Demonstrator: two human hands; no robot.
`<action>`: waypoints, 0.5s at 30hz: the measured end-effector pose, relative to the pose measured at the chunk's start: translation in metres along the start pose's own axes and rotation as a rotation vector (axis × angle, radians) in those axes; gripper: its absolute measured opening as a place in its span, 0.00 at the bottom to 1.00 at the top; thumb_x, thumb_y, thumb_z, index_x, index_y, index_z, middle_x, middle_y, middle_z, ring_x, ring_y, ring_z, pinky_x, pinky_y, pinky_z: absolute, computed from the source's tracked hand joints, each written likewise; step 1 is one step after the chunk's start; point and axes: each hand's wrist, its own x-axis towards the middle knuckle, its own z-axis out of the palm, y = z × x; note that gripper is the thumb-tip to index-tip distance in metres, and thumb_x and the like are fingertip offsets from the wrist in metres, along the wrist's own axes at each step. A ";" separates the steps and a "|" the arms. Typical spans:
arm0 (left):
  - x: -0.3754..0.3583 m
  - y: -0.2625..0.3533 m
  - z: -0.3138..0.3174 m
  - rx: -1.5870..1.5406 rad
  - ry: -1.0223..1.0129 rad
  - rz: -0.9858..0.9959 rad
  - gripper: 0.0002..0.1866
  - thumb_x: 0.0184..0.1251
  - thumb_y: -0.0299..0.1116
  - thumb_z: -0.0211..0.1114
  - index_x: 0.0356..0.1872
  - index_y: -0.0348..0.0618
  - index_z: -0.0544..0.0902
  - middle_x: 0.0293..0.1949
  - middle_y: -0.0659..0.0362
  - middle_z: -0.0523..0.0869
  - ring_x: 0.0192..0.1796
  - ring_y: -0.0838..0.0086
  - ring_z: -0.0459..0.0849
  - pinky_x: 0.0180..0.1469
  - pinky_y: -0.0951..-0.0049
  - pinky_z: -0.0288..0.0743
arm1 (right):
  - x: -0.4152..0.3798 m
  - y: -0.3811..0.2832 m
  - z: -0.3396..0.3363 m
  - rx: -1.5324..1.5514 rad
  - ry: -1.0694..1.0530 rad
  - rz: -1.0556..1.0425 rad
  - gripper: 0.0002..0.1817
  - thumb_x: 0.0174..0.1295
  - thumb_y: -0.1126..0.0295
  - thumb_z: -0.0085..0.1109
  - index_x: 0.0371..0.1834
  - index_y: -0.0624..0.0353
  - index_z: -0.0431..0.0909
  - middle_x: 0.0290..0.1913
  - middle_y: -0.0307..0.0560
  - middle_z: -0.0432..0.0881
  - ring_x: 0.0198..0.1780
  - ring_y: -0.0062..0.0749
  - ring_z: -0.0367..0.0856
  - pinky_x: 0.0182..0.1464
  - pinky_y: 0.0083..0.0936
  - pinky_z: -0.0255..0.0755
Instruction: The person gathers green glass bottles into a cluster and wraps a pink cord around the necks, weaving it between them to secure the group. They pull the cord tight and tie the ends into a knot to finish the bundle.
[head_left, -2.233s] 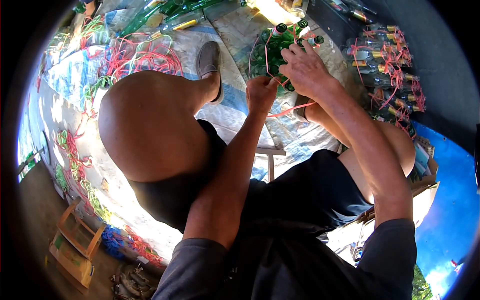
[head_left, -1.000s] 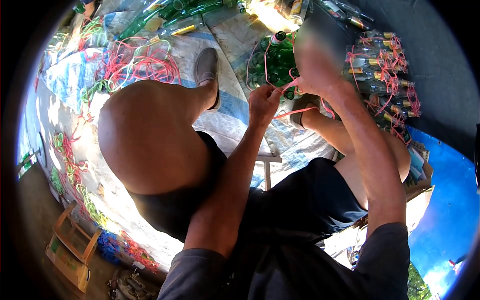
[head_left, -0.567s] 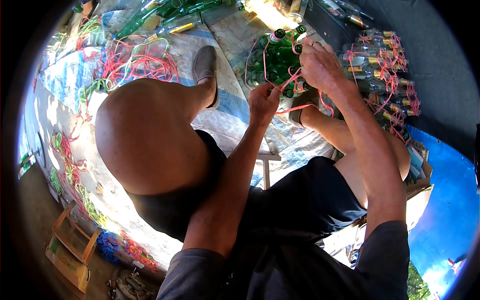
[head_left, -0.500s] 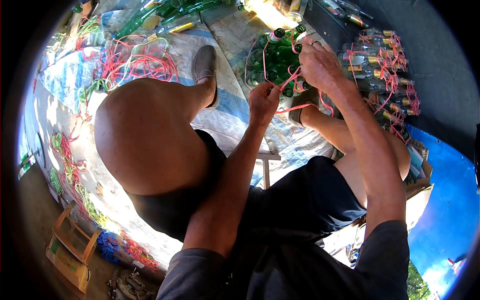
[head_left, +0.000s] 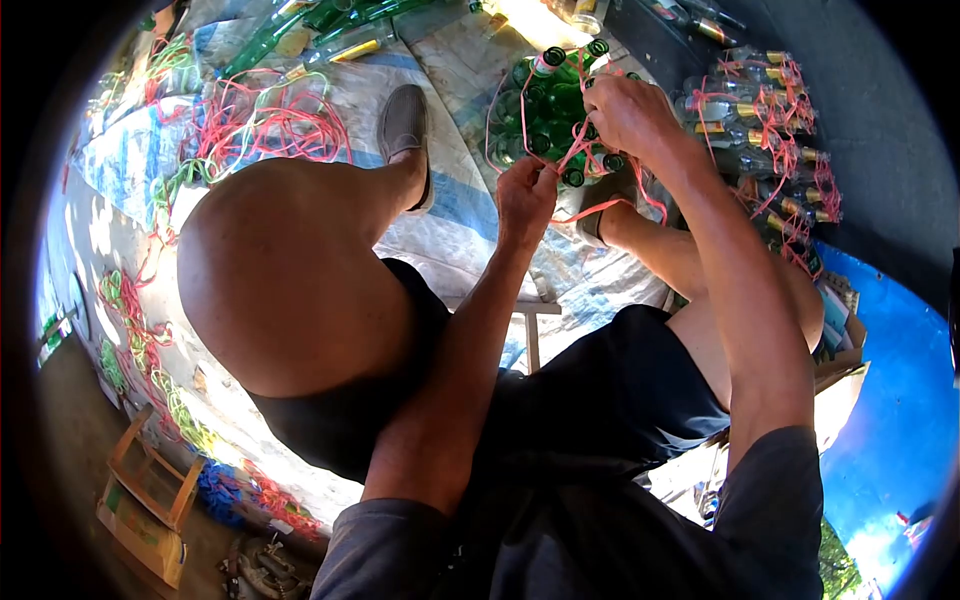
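Between my feet stands a cluster of green glass bottles (head_left: 553, 112), upright, with pink plastic twine (head_left: 524, 112) looped round their necks. My left hand (head_left: 525, 200) is closed at the near side of the cluster, pinching the twine between thumb and fingers. Over the right side of the bottles, my right hand (head_left: 630, 115) is curled with its fingertips on the twine by the bottle necks. The fingertips are partly hidden behind the hand. A loose length of the same twine hangs below both hands.
Clear bottles tied with pink twine (head_left: 760, 130) lie in bundles to the right. A tangle of pink twine (head_left: 270, 120) and loose green bottles (head_left: 350, 20) lie on the sheet (head_left: 400, 250) at upper left. At lower left is a small wooden chair (head_left: 150, 490).
My right hand has shifted slightly left and down over the bottle necks with the twine. My left hand stays nearly in place, still pinching it.
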 end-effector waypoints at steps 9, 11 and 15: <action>-0.003 0.008 0.002 -0.069 -0.008 -0.046 0.07 0.77 0.28 0.66 0.39 0.37 0.87 0.26 0.68 0.81 0.27 0.86 0.72 0.28 0.79 0.63 | 0.013 -0.010 -0.006 -0.129 -0.052 0.028 0.04 0.57 0.74 0.66 0.32 0.53 0.88 0.38 0.52 0.91 0.44 0.52 0.92 0.46 0.48 0.83; -0.002 0.010 0.001 -0.069 -0.003 -0.050 0.07 0.77 0.28 0.67 0.39 0.36 0.87 0.27 0.68 0.82 0.27 0.87 0.72 0.28 0.79 0.62 | 0.016 -0.004 -0.001 -0.105 -0.057 0.063 0.04 0.58 0.73 0.66 0.34 0.52 0.89 0.36 0.50 0.91 0.41 0.48 0.93 0.45 0.44 0.84; 0.001 0.012 -0.002 0.008 0.026 -0.030 0.07 0.74 0.28 0.68 0.37 0.34 0.89 0.27 0.69 0.83 0.27 0.88 0.72 0.28 0.79 0.61 | 0.018 -0.002 -0.008 0.085 -0.295 0.231 0.05 0.61 0.72 0.65 0.37 0.51 0.89 0.31 0.44 0.92 0.31 0.37 0.93 0.43 0.36 0.85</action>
